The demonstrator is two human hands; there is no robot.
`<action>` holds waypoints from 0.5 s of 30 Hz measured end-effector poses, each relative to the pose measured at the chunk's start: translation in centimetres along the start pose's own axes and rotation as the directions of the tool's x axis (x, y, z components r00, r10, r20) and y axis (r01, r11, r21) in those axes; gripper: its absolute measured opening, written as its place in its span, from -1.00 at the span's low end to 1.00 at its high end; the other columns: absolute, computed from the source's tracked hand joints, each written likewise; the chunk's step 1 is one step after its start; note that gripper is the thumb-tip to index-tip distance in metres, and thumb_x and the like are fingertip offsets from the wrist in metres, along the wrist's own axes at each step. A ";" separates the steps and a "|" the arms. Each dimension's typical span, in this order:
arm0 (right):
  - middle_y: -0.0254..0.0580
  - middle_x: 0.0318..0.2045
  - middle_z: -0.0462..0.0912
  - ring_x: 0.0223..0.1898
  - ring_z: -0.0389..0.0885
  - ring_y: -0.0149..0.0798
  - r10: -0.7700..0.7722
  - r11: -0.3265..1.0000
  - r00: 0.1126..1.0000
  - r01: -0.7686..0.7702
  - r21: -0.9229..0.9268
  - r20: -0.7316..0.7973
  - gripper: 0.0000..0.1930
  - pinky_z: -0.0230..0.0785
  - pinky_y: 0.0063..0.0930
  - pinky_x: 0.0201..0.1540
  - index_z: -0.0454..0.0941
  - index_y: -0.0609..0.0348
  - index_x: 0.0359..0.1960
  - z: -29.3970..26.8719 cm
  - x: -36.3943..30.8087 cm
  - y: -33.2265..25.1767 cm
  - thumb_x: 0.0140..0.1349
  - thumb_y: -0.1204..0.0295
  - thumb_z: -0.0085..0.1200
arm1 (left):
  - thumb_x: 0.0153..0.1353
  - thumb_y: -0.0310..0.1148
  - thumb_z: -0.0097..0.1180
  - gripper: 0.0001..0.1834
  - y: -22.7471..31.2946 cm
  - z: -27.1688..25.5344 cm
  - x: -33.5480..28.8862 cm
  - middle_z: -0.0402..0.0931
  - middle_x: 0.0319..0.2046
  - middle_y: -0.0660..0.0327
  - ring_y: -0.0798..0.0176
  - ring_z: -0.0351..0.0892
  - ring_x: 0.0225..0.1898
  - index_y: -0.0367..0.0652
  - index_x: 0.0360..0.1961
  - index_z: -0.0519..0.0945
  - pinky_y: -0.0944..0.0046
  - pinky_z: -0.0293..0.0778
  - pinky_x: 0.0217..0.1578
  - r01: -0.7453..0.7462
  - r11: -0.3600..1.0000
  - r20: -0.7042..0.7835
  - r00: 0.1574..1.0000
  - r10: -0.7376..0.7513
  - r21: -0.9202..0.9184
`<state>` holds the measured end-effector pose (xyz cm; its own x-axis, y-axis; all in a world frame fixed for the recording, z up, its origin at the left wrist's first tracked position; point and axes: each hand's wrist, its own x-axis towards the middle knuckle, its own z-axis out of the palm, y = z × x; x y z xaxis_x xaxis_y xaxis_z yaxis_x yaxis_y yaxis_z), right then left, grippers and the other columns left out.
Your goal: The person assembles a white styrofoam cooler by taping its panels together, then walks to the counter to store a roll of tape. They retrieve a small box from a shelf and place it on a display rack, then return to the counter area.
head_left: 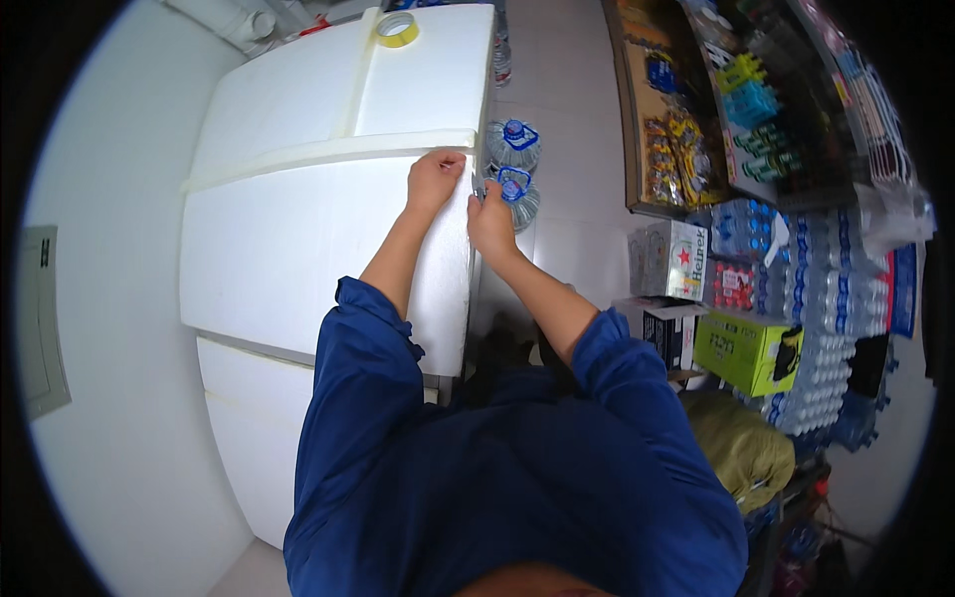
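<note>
One small grey tool [478,186] sits gripped in the right hand [492,223] at 12 o'clock on my head view, by the edge of a white panel [298,249] toward 10. The left hand [435,183], near 11, curls its fingers over that panel; I cannot tell whether they pinch anything.

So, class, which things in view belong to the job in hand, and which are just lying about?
Job, judging by the hands:
white panel, under the left hand
small metallic tool, in the right hand
yellow tape roll, probably, though untouched

Lying about:
clear jugs
green box
yellow packets
</note>
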<state>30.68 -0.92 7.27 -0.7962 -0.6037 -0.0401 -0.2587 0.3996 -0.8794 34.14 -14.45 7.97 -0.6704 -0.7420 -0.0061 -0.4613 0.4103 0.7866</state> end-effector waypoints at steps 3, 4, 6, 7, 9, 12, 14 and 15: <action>0.28 -0.45 0.59 -0.35 0.58 0.26 0.048 0.993 0.999 -0.046 -0.111 0.018 -0.59 0.40 0.04 -0.24 0.21 0.39 0.05 0.2 0.4 -0.5 0.26 0.37 -0.08 | 0.10 -0.42 0.18 -0.84 -0.1 -0.2 0.3 0.65 -0.41 0.20 0.34 0.60 -0.38 -0.15 -0.27 0.68 0.38 0.49 -0.29 0.005 1.000 0.019 1.000 -0.005 -0.009; 0.28 -0.45 0.59 -0.35 0.58 0.26 0.055 0.989 0.998 -0.052 -0.138 0.019 -0.59 0.40 0.04 -0.25 0.21 0.39 0.04 0.2 0.5 -0.7 0.26 0.36 -0.09 | 0.10 -0.43 0.18 -0.84 -0.1 -0.3 0.4 0.65 -0.41 0.20 0.34 0.60 -0.38 -0.15 -0.27 0.68 0.38 0.49 -0.29 0.022 1.000 0.022 1.000 -0.021 -0.014; 0.27 -0.46 0.59 -0.36 0.59 0.25 0.049 0.985 0.999 -0.044 -0.164 0.022 -0.60 0.40 0.04 -0.26 0.21 0.39 0.02 0.2 0.5 -1.4 0.27 0.35 -0.10 | 0.08 -0.41 0.18 -0.83 -0.1 -0.4 0.5 0.65 -0.40 0.19 0.33 0.61 -0.37 -0.14 -0.27 0.68 0.38 0.49 -0.28 0.032 0.999 0.035 0.999 -0.031 -0.019; 0.27 -0.46 0.59 -0.36 0.59 0.24 0.045 0.983 0.999 -0.039 -0.178 0.028 -0.61 0.40 0.04 -0.26 0.21 0.39 0.01 0.1 0.4 -1.6 0.27 0.35 -0.11 | 0.07 -0.40 0.19 -0.82 -0.1 -0.5 0.6 0.65 -0.40 0.20 0.33 0.61 -0.37 -0.14 -0.27 0.68 0.38 0.49 -0.28 0.041 0.999 0.043 0.998 -0.040 -0.016; 0.25 -0.48 0.59 -0.39 0.59 0.22 0.024 0.978 1.000 -0.020 -0.207 0.013 -0.62 0.40 0.04 -0.28 0.22 0.39 -0.01 0.1 0.4 -1.5 0.28 0.33 -0.11 | 0.03 -0.35 0.21 -0.80 0.0 -0.5 0.7 0.65 -0.41 0.19 0.30 0.62 -0.37 -0.14 -0.29 0.69 0.35 0.50 -0.27 0.053 0.998 0.050 0.997 -0.052 -0.015; 0.27 -0.41 0.60 -0.35 0.60 0.23 0.064 0.971 0.997 -0.052 -0.232 0.043 -0.60 0.39 0.04 -0.22 0.24 0.36 0.02 -0.2 0.5 -2.0 0.27 0.30 -0.10 | -0.03 -0.24 0.23 -0.76 0.6 -0.5 0.7 0.65 -0.44 0.19 0.23 0.64 -0.37 -0.12 -0.35 0.69 0.29 0.51 -0.26 0.074 0.997 0.043 0.996 -0.073 -0.002; 0.28 -0.38 0.61 -0.32 0.60 0.23 0.093 0.966 0.994 -0.074 -0.248 0.064 -0.59 0.38 0.03 -0.20 0.26 0.36 0.03 -0.6 0.7 -2.7 0.27 0.29 -0.09 | -0.04 -0.19 0.24 -0.74 1.4 -0.6 0.8 0.65 -0.47 0.19 0.21 0.64 -0.39 -0.12 -0.39 0.70 0.28 0.51 -0.27 0.099 0.995 0.033 0.994 -0.100 0.028; 0.27 -0.39 0.61 -0.33 0.60 0.22 0.095 0.964 0.993 -0.075 -0.257 0.064 -0.59 0.38 0.03 -0.21 0.27 0.36 0.02 -0.6 0.8 -2.9 0.27 0.29 -0.09 | -0.03 -0.15 0.23 -0.73 1.7 -0.7 0.9 0.65 -0.49 0.18 0.20 0.64 -0.40 -0.12 -0.42 0.70 0.28 0.51 -0.28 0.131 0.991 0.031 0.991 -0.132 0.034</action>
<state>30.46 -2.12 10.11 -0.7803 -0.6061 -0.1539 -0.3296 0.6077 -0.7225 33.20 -14.78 9.71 -0.6212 -0.7730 -0.1289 -0.5647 0.3274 0.7576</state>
